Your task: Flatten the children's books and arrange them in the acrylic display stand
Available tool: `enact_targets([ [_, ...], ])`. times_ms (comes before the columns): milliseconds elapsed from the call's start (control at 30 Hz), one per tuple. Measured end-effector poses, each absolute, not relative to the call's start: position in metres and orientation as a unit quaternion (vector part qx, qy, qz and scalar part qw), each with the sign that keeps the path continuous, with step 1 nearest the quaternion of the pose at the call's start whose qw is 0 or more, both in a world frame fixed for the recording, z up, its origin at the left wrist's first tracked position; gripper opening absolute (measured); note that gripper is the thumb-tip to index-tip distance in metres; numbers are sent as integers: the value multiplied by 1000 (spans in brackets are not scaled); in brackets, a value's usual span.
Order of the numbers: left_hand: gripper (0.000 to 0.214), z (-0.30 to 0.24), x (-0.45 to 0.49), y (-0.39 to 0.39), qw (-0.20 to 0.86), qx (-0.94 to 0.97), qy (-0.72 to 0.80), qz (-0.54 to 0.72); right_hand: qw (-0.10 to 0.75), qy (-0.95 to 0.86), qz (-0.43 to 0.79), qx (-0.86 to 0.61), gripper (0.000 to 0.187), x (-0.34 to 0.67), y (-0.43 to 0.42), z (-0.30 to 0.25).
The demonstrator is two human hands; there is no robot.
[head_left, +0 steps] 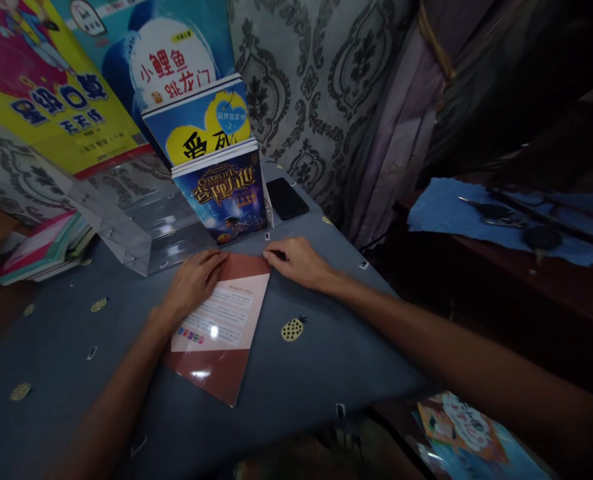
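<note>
A brownish-red book with a pale text panel lies flat on the table, its glossy cover catching light. Across its upper left edge rests my left hand, palm down, fingers lying together over the cover. At the upper right corner, my right hand has its fingers curled and its fingertips pinched on the book's edge. Just beyond both hands stands a clear acrylic rack. In it, a dark blue book is at the front, with a blue and yellow book behind it.
Taller books, one yellow and one teal, stand at the rack's back. A black phone lies right of the rack. Stacked books sit at left. Tools on a blue cloth occupy a side surface. The table's right edge slopes toward me.
</note>
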State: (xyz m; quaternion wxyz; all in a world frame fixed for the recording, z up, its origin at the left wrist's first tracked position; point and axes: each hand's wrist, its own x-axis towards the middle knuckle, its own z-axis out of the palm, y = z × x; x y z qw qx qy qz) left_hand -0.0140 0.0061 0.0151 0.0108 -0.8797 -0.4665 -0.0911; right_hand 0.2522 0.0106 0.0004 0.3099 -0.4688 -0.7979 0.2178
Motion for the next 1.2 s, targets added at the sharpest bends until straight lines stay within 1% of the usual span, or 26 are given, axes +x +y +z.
enact_targets([
  [100,40,20,-2,3,30,-880,-470,-66,345,-776,267,-455,26,255,15,-2],
  [233,41,14,16,-6,18,-903,-421,-87,365,-762,301,-443,28,257,18,-4],
  [433,45,11,36,-12,-11,-917,-388,-89,360,-761,287,-457,32,257,21,-5],
  [733,51,14,46,-21,-10,-911,-408,-51,376,-753,303,-447,31,257,22,-8],
  [933,54,9,47,-23,-8,-914,-401,-62,385,-759,289,-438,31,256,20,-8],
  [1100,50,6,45,-22,-14,-912,-404,-77,379,-772,273,-431,33,256,19,-7],
  [1200,45,8,49,-24,-28,-906,-414,-91,380,-774,269,-429,33,256,19,-8],
])
